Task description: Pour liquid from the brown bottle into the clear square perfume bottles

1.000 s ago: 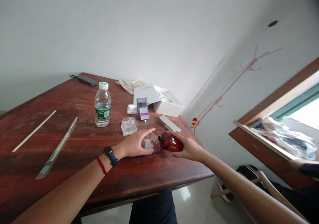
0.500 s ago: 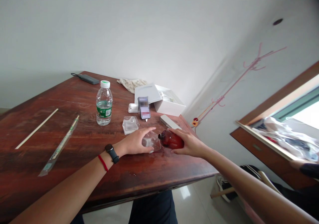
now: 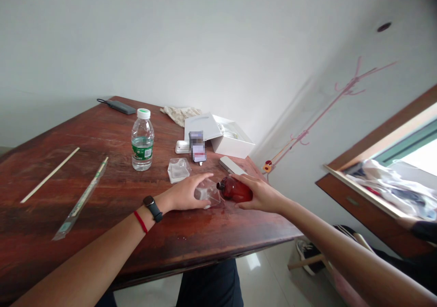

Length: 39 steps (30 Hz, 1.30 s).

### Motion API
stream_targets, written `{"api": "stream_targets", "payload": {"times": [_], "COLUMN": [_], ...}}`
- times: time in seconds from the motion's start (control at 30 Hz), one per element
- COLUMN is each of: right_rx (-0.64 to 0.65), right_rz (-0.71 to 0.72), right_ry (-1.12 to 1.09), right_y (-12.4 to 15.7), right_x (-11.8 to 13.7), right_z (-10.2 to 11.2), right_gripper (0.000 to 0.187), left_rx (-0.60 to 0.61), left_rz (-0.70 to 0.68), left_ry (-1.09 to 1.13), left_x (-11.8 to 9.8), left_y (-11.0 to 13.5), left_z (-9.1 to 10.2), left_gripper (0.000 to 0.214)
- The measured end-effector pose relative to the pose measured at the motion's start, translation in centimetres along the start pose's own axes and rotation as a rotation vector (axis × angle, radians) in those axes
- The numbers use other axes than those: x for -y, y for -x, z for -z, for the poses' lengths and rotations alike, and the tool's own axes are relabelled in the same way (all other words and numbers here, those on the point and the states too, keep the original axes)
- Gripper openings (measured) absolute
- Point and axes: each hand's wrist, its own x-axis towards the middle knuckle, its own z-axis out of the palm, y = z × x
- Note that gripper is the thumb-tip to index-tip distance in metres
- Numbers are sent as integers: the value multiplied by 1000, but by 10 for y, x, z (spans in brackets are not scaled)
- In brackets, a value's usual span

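Note:
My left hand point(image 3: 191, 192) curls round a clear plastic container point(image 3: 210, 195) on the table, thumb at the near side and fingers at the far side. In my right hand point(image 3: 259, 192) is a dark red bottle point(image 3: 235, 190), tipped on its side. Its dark neck points left, at the rim of the container. Whether liquid is flowing out cannot be made out. Just beyond my left hand lies another clear square plastic piece point(image 3: 179, 170). A dark watch and a red cord are on my left wrist.
A water bottle point(image 3: 142, 139) with a green label stands left of centre. Further left lie a bare chopstick point(image 3: 50, 175) and wrapped chopsticks point(image 3: 82, 198). A phone point(image 3: 197, 147), a white box point(image 3: 232, 138) and a cloth point(image 3: 179, 115) are farther back. A person's hand point(image 3: 406, 223) shows at right.
Both hands keep their places on the container and the red bottle. The camera view has shifted very slightly; nothing else has visibly moved.

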Motion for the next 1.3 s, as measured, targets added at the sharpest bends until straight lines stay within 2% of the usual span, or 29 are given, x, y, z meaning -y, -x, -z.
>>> {"api": "stream_targets", "payload": {"times": [0.27, 0.73, 1.3], "right_rx": [48, 24, 71], "right_rz": [7, 43, 54], "right_ry": [26, 84, 113], "right_y": [-2, -6, -9], "right_x": [0, 5, 6], "right_z": [3, 10, 14], "right_gripper": [92, 90, 91], "left_rx": [21, 33, 32], "left_rz": [24, 19, 22], "left_ry": [6, 31, 24], "left_x": [-1, -1, -3], "left_y": [-1, -1, -1], "left_z": [2, 4, 6], "left_gripper": [89, 84, 84]}}
